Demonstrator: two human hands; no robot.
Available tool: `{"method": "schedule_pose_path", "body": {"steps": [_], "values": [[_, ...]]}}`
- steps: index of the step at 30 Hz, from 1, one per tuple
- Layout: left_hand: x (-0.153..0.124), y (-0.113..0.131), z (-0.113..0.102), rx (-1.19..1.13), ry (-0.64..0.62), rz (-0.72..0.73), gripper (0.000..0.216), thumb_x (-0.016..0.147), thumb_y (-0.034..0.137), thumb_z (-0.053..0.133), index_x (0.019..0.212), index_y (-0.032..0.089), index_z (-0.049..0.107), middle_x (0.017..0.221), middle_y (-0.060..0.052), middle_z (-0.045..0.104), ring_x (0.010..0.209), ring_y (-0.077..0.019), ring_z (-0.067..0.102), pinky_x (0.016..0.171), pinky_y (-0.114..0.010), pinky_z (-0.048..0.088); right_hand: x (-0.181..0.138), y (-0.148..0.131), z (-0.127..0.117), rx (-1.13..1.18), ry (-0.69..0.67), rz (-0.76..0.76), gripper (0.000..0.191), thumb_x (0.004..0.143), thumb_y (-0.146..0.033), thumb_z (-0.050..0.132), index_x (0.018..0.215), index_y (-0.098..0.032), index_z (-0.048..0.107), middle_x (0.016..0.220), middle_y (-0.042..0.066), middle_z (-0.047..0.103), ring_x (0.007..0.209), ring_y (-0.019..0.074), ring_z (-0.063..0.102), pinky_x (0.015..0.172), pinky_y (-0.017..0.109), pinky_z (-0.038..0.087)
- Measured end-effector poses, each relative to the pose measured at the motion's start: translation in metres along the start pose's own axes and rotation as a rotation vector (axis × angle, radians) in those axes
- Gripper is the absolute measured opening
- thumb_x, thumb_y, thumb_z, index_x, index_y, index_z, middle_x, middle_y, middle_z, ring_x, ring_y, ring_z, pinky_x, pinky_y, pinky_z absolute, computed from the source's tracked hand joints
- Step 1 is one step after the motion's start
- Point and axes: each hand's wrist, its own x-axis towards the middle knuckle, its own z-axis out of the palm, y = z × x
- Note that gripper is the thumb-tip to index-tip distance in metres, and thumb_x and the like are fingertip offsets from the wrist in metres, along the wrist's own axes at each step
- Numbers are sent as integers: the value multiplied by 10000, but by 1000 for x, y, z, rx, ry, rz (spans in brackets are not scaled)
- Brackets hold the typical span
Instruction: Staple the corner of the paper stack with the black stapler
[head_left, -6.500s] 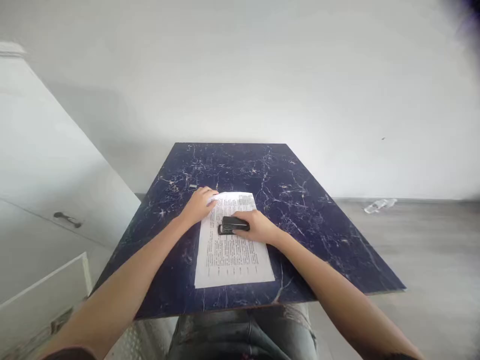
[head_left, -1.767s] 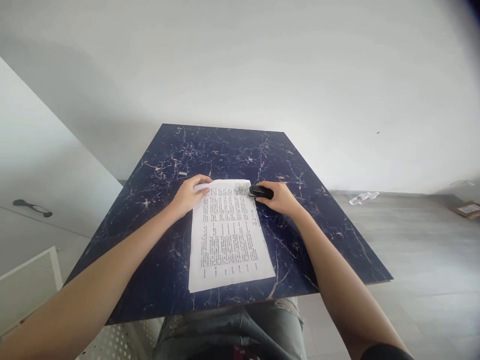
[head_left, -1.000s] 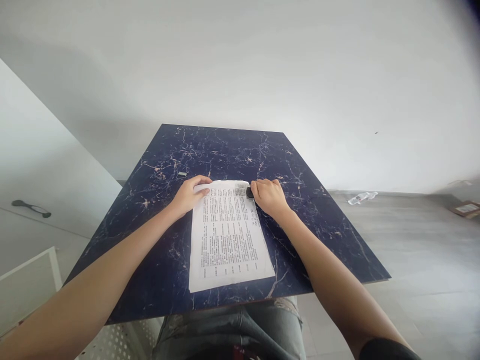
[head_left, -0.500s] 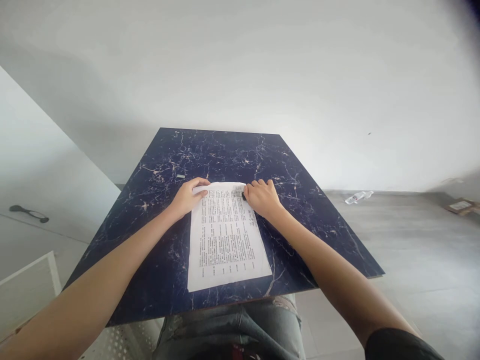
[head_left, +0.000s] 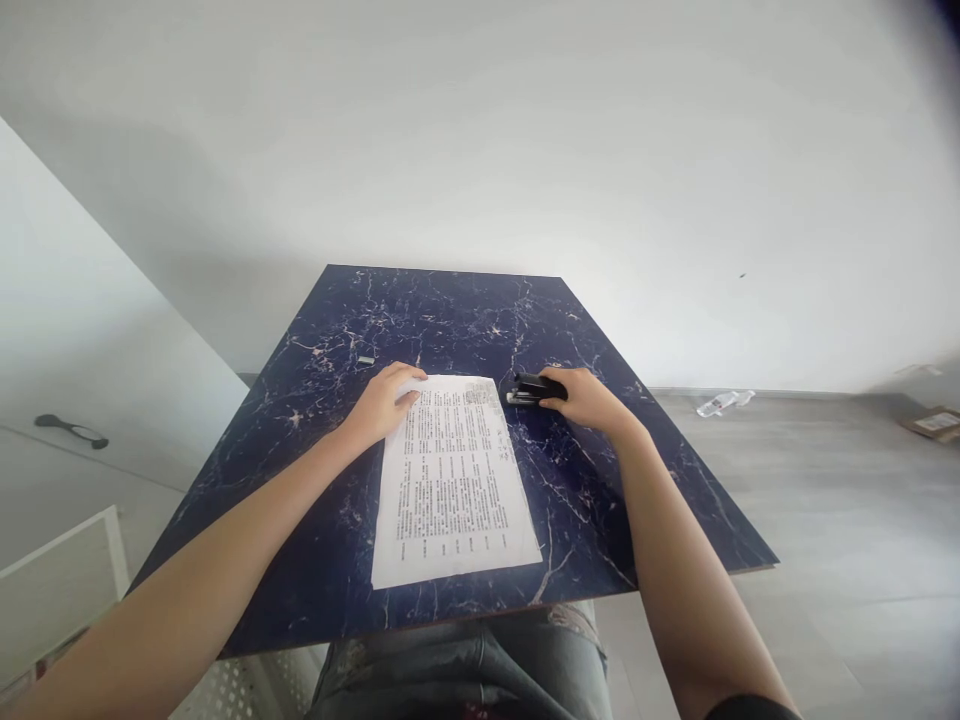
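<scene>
Printed paper sheets [head_left: 454,490] lie on the dark blue marbled table [head_left: 315,560], their lines of text running lengthwise. My left hand [head_left: 386,400] grips their far left corner, thumb on top and fingers along the edge. A black stapler [head_left: 529,390] is held in my right hand [head_left: 585,395], just right of the sheets' far right corner. Its jaw end points left toward the paper, a small gap apart from it. Part of the stapler's back end is hidden by my fingers.
A small pale green strip, possibly a box of staples [head_left: 366,360], lies on the table left of the sheets. The wall [head_left: 480,150] rises behind the table. A crumpled clear plastic piece [head_left: 724,403] and a cardboard box [head_left: 934,422] are on the floor at right.
My right hand has moved right, off the paper's far right corner, and the stapler in it now shows plainly. My left hand keeps its hold on the sheets.
</scene>
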Motion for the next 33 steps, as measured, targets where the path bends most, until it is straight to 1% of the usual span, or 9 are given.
{"method": "schedule_pose_path", "body": {"steps": [5,10,14,17,21,24,26,30,33], "values": [[-2,-7,3,176,-64,25,225,946,210,607,1085,248,780,1325,-104,604,1199,-310,555,1132,-550,421,0,-23,-8,157,220,82,323,889,-317,695,1187,-194,699,987,94,770,824,271,694,705,364,486],[-4,-9,4,248,-84,-9,277,983,291,588,1180,274,782,1418,-116,546,1301,-353,493,1151,-603,379,10,-91,21,329,104,-134,280,886,-281,721,1159,-222,703,1018,61,771,848,229,694,753,341,492],[-5,-12,6,254,-79,-39,287,996,320,572,1173,277,794,1456,-127,532,1343,-381,453,1146,-624,367,19,-114,53,278,31,-174,238,873,-232,737,1110,-223,712,1001,52,772,890,235,696,779,333,478],[-4,-14,6,246,-55,-62,284,985,297,575,1154,304,804,1451,-107,541,1336,-371,457,1152,-622,365,24,-115,67,221,-11,-156,270,872,-232,750,1139,-238,714,1041,54,776,952,254,701,812,342,484],[-2,-10,1,148,14,-104,281,964,257,571,1103,293,813,1427,-85,572,1349,-341,496,1201,-600,352,27,-112,66,236,-45,-191,336,860,-244,773,1192,-254,716,1121,53,775,1028,261,691,861,357,497],[0,-3,-4,-67,166,-158,303,988,274,528,1157,249,779,1393,-99,627,1364,-301,543,1224,-544,363,26,-103,54,374,-26,-166,385,879,-367,779,1244,-259,717,1227,69,759,1051,250,674,872,364,512],[0,1,-4,-324,287,-253,317,1012,329,495,1173,234,751,1359,-106,678,1345,-278,589,1190,-502,422,25,-94,47,525,-32,-74,336,953,-427,679,1235,-252,731,1221,77,763,919,206,671,798,347,519],[-1,4,2,-749,385,-463,347,995,439,498,1103,197,722,1329,-150,719,1284,-286,663,1081,-458,520,21,-78,47,846,-166,129,330,976,-412,593,1192,-218,750,904,44,768,533,110,497,573,296,445],[-1,5,7,-769,367,-478,359,973,474,525,1072,190,721,1316,-159,729,1266,-283,678,1063,-433,530,20,-72,56,984,-254,206,353,937,-387,633,1220,-209,743,543,-53,569,428,108,413,506,279,399]]}}
